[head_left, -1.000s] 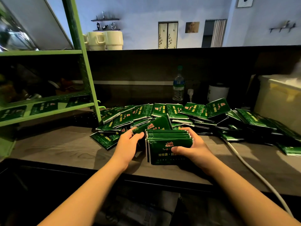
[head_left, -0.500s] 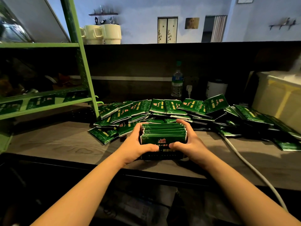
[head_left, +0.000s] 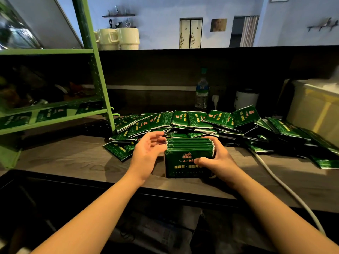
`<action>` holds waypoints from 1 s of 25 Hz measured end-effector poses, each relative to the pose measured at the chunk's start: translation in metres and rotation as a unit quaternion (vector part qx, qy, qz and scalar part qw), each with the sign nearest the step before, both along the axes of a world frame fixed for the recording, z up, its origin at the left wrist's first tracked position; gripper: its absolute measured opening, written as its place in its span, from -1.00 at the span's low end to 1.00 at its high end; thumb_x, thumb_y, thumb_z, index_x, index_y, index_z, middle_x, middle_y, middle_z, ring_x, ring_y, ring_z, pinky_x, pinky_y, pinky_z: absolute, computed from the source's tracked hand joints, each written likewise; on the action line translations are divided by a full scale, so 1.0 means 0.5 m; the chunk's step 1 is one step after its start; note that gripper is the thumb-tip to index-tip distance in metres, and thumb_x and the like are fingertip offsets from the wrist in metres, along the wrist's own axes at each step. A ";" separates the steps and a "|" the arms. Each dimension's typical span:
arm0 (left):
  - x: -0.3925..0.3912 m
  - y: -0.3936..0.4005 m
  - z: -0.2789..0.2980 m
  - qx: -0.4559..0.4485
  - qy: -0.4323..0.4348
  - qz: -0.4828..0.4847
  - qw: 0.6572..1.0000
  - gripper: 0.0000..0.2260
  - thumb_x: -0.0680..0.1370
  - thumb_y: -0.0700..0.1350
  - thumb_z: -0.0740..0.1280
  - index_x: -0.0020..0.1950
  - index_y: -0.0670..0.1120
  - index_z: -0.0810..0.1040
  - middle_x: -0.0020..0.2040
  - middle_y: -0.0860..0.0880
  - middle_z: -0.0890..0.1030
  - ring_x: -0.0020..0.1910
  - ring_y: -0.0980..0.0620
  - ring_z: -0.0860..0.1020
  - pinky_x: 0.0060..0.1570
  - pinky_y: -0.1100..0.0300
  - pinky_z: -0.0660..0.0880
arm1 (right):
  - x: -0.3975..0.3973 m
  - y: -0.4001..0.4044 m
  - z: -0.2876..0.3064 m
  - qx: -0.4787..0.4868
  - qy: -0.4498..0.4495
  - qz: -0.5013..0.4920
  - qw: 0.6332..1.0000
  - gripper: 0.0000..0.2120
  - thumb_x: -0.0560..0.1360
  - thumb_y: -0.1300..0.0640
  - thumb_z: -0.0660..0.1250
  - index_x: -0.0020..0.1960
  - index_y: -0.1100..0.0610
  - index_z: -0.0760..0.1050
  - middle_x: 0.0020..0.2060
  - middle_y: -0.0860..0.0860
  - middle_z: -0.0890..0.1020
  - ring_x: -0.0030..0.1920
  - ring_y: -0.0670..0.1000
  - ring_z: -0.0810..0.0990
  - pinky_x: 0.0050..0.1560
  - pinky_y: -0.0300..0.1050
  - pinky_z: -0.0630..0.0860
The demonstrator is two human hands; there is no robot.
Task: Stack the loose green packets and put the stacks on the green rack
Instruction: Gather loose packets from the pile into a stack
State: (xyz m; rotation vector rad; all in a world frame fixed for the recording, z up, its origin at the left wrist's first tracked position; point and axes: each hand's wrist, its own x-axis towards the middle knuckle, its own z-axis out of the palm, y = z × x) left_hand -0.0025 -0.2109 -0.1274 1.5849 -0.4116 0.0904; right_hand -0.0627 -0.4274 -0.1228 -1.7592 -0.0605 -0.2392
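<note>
Green packets [head_left: 189, 118] lie in a big loose heap on the table [head_left: 60, 162], spread from the green rack [head_left: 95, 74] on the left to a pale bin [head_left: 317, 109] on the right. The rack's low shelf has a few flat packets [head_left: 50, 113] on it. A white cable [head_left: 286, 189] runs over the table on the right side. A water bottle [head_left: 201, 92] and a small white pot [head_left: 246, 99] stand behind the heap. Cream mugs [head_left: 119, 38] sit up on the ledge. A stack of packets [head_left: 189, 158] stands on edge on the table, just in front of the heap. The right hand [head_left: 220, 160] has its grip curled round the stack's right side. The left hand [head_left: 148, 153] is spread, its fingers beside the stack's left side.
</note>
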 end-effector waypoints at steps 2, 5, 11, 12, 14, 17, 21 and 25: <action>0.005 0.014 0.001 -0.012 0.000 0.152 0.988 -0.91 0.56 -0.19 0.40 0.01 -0.01 0.62 -0.03 -0.03 0.64 -0.01 0.00 0.59 -0.10 0.31 0.50 | 0.000 -0.001 0.001 0.004 0.001 -0.003 1.000 -0.48 0.37 0.39 0.49 0.11 -0.10 0.42 0.04 0.01 0.63 0.04 0.00 0.65 0.02 -0.14 0.61; 0.033 0.054 -0.014 0.038 0.079 0.271 0.959 -0.86 0.55 -0.03 0.45 0.00 -0.05 0.55 -0.02 -0.06 0.58 0.02 -0.08 0.57 -0.13 0.17 0.44 | -0.002 0.000 0.000 -0.002 0.004 -0.012 1.000 -0.48 0.37 0.37 0.50 0.09 -0.13 0.41 0.04 -0.03 0.62 0.05 -0.03 0.64 0.07 -0.12 0.59; 0.072 0.090 0.001 0.141 0.162 0.242 0.946 -0.59 0.46 0.14 0.51 0.08 -0.05 0.42 -0.01 -0.14 0.59 -0.10 -0.12 0.62 0.02 -0.09 0.62 | 0.001 -0.002 0.001 -0.020 0.009 -0.011 1.000 -0.44 0.38 0.35 0.50 0.21 -0.08 0.39 0.06 -0.04 0.61 0.05 -0.05 0.62 0.02 -0.19 0.55; 0.074 0.089 0.009 0.142 0.174 0.228 0.947 -0.59 0.47 0.11 0.51 0.09 -0.08 0.41 -0.08 -0.16 0.61 -0.19 -0.11 0.62 -0.10 -0.05 0.64 | 0.000 -0.001 0.003 -0.021 0.010 -0.011 1.000 -0.43 0.38 0.35 0.50 0.24 -0.05 0.38 0.05 -0.04 0.61 0.04 -0.07 0.62 -0.03 -0.25 0.54; 0.075 0.086 0.020 0.141 0.192 0.208 0.949 -0.59 0.50 0.04 0.51 0.14 -0.12 0.40 -0.15 -0.17 0.63 -0.30 -0.09 0.63 -0.34 0.06 0.58 | -0.001 0.001 0.004 -0.018 0.007 -0.008 1.000 -0.43 0.38 0.37 0.49 0.25 -0.02 0.38 0.02 -0.05 0.62 -0.01 -0.15 0.64 -0.14 -0.32 0.54; 0.073 0.073 0.017 0.061 0.220 0.190 0.955 -0.59 0.51 -0.15 0.51 0.21 -0.14 0.36 -0.07 -0.17 0.61 -0.34 -0.08 0.66 -0.43 0.15 0.54 | -0.003 0.004 0.007 -0.014 0.003 -0.009 1.000 -0.47 0.39 0.41 0.47 0.17 -0.06 0.41 -0.03 -0.09 0.61 -0.15 -0.26 0.65 -0.23 -0.41 0.53; 0.056 0.062 0.008 -0.033 0.231 0.198 0.952 -0.60 0.52 -0.31 0.46 0.27 -0.20 0.37 -0.15 -0.14 0.60 -0.40 0.00 0.60 -0.49 0.25 0.50 | -0.004 0.006 0.008 0.012 0.004 0.003 1.000 -0.48 0.39 0.47 0.43 0.16 -0.01 0.41 -0.02 -0.06 0.61 -0.15 -0.27 0.65 -0.21 -0.38 0.55; 0.020 0.074 0.000 -0.026 0.218 0.178 0.959 -0.52 0.48 -0.29 0.47 0.39 -0.19 0.48 -0.09 -0.09 0.67 -0.35 0.00 0.61 -0.46 0.25 0.48 | -0.002 0.003 0.006 0.005 0.001 0.002 1.000 -0.49 0.38 0.47 0.43 0.15 0.00 0.42 -0.01 -0.03 0.63 -0.09 -0.14 0.67 -0.19 -0.36 0.55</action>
